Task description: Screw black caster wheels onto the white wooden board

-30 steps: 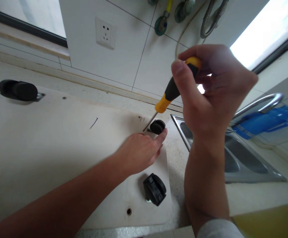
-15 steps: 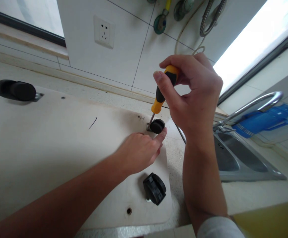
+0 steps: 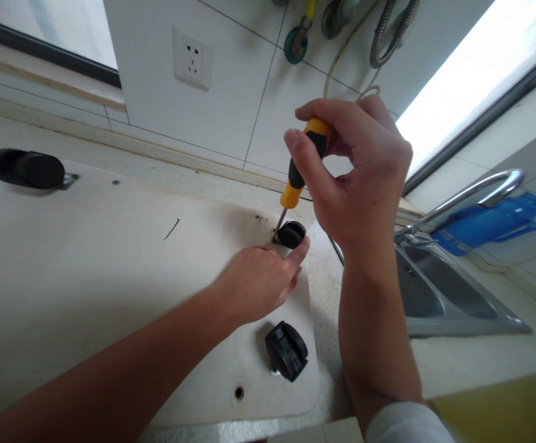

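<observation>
My right hand (image 3: 357, 166) grips a yellow-and-black screwdriver (image 3: 297, 172), thumb and fingers closed round the handle. Its tilted shaft runs down to the metal mounting plate beside a small black caster wheel (image 3: 292, 234), near the far right corner of a white board (image 3: 148, 264). Against that caster's near right side lies the index finger of my left hand (image 3: 261, 284). The other left fingers curl beneath, and the thumb is hidden. Closer to me, a second caster (image 3: 287, 351) stands on the board's right end. A third caster (image 3: 28, 169) is at the far left.
The board lies on a speckled countertop (image 3: 327, 295) along a tiled wall with a power socket (image 3: 192, 58). At the right are a steel sink (image 3: 461, 289), a curved faucet (image 3: 471, 197) and a blue plastic item (image 3: 489, 224). A hole (image 3: 239, 392) shows near the board's front edge.
The whole view has shifted very slightly left. Both hands keep their places, with the screwdriver tip still at the caster's plate.
</observation>
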`<state>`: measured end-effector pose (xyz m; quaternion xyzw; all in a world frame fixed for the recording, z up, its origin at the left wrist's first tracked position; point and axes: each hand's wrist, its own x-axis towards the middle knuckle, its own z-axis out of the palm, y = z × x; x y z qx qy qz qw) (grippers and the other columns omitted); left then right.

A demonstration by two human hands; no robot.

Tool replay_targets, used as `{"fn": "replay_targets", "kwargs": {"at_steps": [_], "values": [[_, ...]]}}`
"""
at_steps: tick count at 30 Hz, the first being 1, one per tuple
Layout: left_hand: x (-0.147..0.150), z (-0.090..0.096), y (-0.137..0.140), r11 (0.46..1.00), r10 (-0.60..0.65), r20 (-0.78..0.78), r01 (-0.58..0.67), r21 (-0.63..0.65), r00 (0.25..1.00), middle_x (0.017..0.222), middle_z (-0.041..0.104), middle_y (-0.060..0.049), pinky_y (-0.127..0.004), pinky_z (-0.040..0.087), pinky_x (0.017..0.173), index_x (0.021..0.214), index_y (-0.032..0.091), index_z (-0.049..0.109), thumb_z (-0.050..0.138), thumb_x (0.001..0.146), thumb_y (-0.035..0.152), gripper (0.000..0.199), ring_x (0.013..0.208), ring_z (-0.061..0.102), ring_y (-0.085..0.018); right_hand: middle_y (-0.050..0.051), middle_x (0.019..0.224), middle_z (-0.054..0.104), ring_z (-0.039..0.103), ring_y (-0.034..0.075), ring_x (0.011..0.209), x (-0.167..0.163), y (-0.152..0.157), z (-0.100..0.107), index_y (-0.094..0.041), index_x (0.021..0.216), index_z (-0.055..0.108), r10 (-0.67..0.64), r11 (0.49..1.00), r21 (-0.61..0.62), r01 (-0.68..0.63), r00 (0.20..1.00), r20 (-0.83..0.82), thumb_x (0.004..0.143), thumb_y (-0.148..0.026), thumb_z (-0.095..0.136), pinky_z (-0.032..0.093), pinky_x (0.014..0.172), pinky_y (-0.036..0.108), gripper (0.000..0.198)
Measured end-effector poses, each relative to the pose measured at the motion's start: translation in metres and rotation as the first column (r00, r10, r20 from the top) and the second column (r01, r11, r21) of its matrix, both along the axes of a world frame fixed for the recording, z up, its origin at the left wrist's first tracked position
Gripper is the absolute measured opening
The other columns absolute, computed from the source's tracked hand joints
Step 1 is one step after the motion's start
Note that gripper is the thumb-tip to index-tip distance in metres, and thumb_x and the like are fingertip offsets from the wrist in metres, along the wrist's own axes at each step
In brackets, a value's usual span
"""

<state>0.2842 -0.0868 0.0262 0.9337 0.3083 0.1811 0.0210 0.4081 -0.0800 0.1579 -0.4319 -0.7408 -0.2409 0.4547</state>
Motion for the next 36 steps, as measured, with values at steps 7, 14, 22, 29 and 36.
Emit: {"fn": "replay_targets", "kwargs": {"at_steps": [7, 14, 22, 29, 36], "values": [[0.0, 0.0, 0.0, 1.0, -0.011, 0.0, 0.011, -0.011, 1.0, 0.092, 0.084, -0.008, -0.036, 0.054, 0.068, 0.178, 0.023, 0.033, 0.047, 0.115, 0.034, 0.065, 0.079, 0.081, -0.029, 0.006, 0.105, 0.07, 0.068, 0.016, 0.092, 0.001, -0.003, 0.002, -0.024, 0.121, 0.081, 0.005, 0.999, 0.034, -0.005, 1.0, 0.003, 0.108, -0.035, 0.071, 0.058, 0.087, 0.028, 0.019], [0.0, 0.002, 0.0, 1.0, -0.002, 0.001, 0.002, -0.016, 1.0, 0.093, 0.084, -0.008, -0.037, 0.054, 0.068, 0.177, 0.023, 0.034, 0.048, 0.114, 0.034, 0.066, 0.081, 0.082, -0.03, 0.006, 0.105, 0.067, 0.065, 0.014, 0.089, -0.001, 0.001, -0.002, -0.02, 0.12, 0.08, 0.009, 1.0, 0.024, -0.01, 1.0, 0.022, 0.109, -0.033, 0.071, 0.057, 0.087, 0.028, 0.02], [0.0, 0.0, 0.0, 1.0, 0.005, 0.01, -0.005, 0.003, 1.0, 0.091, 0.084, -0.008, -0.036, 0.054, 0.067, 0.176, 0.023, 0.036, 0.048, 0.114, 0.035, 0.064, 0.079, 0.081, -0.03, 0.009, 0.103, 0.064, 0.062, 0.021, 0.096, -0.003, -0.003, 0.001, -0.022, 0.095, 0.071, -0.113, 0.99, 0.099, 0.104, 0.989, 0.09, 0.107, -0.043, 0.072, 0.053, 0.088, 0.034, 0.024], [-0.001, 0.0, -0.001, 1.0, 0.012, -0.002, -0.012, 0.025, 1.0, 0.088, 0.083, -0.006, -0.037, 0.053, 0.066, 0.175, 0.023, 0.038, 0.047, 0.114, 0.036, 0.063, 0.077, 0.081, -0.029, 0.002, 0.103, 0.077, 0.073, 0.018, 0.094, -0.001, -0.01, 0.004, -0.026, 0.118, 0.077, 0.157, 0.98, -0.127, -0.15, 0.987, 0.043, 0.112, -0.017, 0.045, 0.055, 0.088, 0.032, 0.034], [0.0, 0.002, 0.0, 1.0, -0.003, 0.0, 0.003, -0.02, 1.0, 0.091, 0.083, -0.008, -0.035, 0.054, 0.068, 0.175, 0.022, 0.037, 0.045, 0.114, 0.033, 0.062, 0.081, 0.081, -0.028, 0.002, 0.093, 0.075, 0.072, 0.02, 0.088, -0.005, -0.016, 0.007, -0.027, 0.121, 0.076, -0.094, 0.993, -0.06, 0.105, 0.982, 0.165, 0.117, -0.031, 0.047, 0.045, 0.08, 0.032, 0.029]]}}
